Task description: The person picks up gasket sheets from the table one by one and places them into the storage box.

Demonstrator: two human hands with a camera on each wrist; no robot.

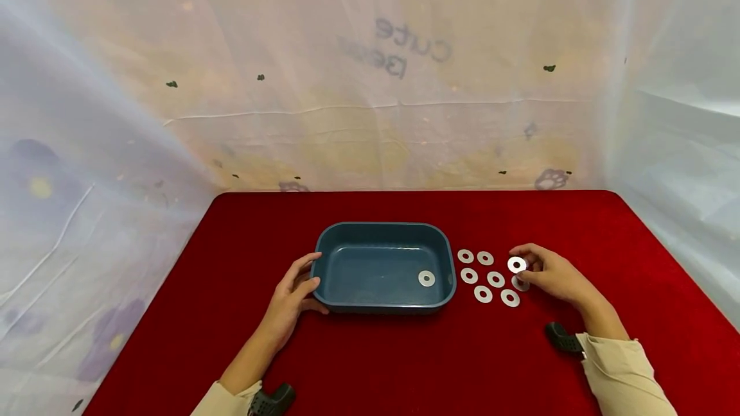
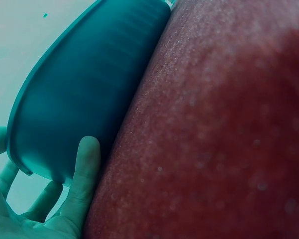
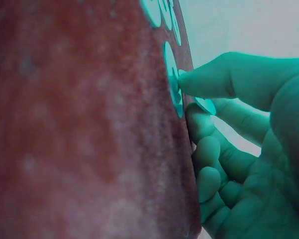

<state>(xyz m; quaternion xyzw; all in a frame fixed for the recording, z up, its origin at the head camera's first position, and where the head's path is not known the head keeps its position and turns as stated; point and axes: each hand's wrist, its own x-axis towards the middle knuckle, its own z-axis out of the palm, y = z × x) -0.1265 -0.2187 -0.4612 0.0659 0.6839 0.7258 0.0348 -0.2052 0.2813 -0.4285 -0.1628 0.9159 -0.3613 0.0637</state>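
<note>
My left hand (image 1: 289, 297) grips the left end of a blue-grey rectangular basin (image 1: 381, 305), its fingertips at the rim. In the left wrist view the thumb lies along the basin's outer wall (image 2: 79, 94), low by the cloth. One flat metal washer (image 1: 421, 280) lies inside, toward the right end. To the right, my right hand (image 1: 557, 278) pinches another washer (image 1: 510, 266) between thumb and fingers; in the right wrist view it shows as a thin tilted disc (image 3: 207, 106). Just below it a washer (image 1: 523, 287) lies on the cloth, partly covered by the thumb.
Between the basin and my right hand several loose washers (image 1: 478, 298) lie flat, spaced apart. A red cloth (image 1: 370, 364) covers the table. Pale printed sheeting (image 1: 370, 146) hangs behind and at both sides. Each wrist wears a dark strapped device (image 1: 563, 339).
</note>
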